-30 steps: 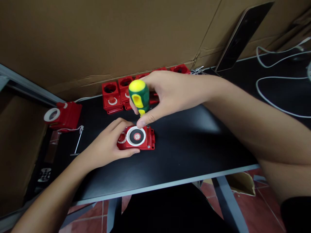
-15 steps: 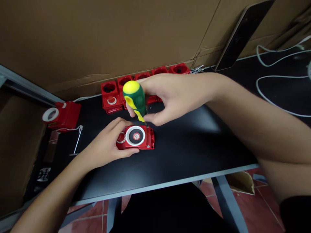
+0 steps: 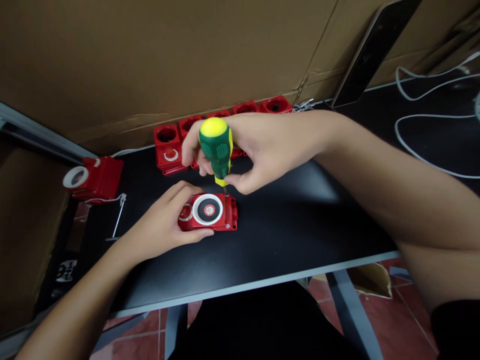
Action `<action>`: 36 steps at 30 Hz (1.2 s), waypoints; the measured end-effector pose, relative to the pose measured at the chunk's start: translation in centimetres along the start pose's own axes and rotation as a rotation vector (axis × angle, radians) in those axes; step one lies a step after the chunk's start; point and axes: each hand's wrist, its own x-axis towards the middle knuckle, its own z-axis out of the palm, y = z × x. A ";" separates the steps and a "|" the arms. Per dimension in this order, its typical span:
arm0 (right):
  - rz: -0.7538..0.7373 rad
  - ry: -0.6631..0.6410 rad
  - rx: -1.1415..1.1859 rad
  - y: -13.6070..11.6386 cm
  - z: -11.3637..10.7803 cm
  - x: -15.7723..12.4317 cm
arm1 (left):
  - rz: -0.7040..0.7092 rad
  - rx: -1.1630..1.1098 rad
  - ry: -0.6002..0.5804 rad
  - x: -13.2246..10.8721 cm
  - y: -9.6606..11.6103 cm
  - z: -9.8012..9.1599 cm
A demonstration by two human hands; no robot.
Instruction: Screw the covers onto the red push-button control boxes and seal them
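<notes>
A small red box (image 3: 213, 216) with a white ring and black round face lies on the black table (image 3: 285, 220). My left hand (image 3: 161, 225) is closed round its left side and holds it flat. My right hand (image 3: 262, 147) grips a stubby screwdriver (image 3: 216, 147) with a green and yellow handle. The screwdriver stands nearly upright with its tip at the box's upper right corner.
A row of several red housings (image 3: 170, 145) stands along the cardboard wall at the back. Another red unit (image 3: 93, 177) with a white ring lies at the left, with a thin wire beside it. A dark panel (image 3: 371, 50) leans at the back right, near white cables (image 3: 423, 120).
The screwdriver handle has swung from tilted left to nearly upright, and my right fingers have shifted round it. My left hand and the red box have hardly moved.
</notes>
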 end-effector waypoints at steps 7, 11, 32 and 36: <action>0.026 0.074 -0.205 0.8 -0.1 0.6 | -0.001 0.000 0.001 0.0 0.1 0.0; 0.003 0.075 -0.216 0.7 0.0 0.5 | -0.011 -0.002 -0.004 0.1 0.2 0.0; -0.014 0.039 -0.157 0.7 0.0 0.5 | -0.016 0.013 -0.001 0.0 0.0 -0.1; -0.061 -0.025 0.003 0.6 0.1 0.2 | 0.001 0.010 0.004 0.0 0.0 0.0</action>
